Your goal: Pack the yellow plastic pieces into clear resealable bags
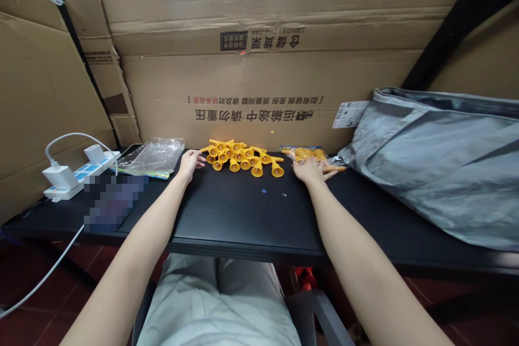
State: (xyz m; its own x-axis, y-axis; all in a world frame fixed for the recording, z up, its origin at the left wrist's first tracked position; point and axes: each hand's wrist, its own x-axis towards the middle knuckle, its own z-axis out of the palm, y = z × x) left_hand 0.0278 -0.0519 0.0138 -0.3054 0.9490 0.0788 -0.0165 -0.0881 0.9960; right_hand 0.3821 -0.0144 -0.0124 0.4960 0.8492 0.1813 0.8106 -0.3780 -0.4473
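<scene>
Head view: yellow horns [244, 155] are heaped midway along the far edge of the table [243, 216]; beside their left end, the left hand's [192, 165] grip is held loosely open. Rightward along that edge, a clear packet [306, 153] is covered by the right hand [310, 171]; whether that grip is closed cannot be told.

Left fingers [198, 159] at yellow funnels [244, 157], right fingers [308, 164] on clear bag [310, 153]
</scene>
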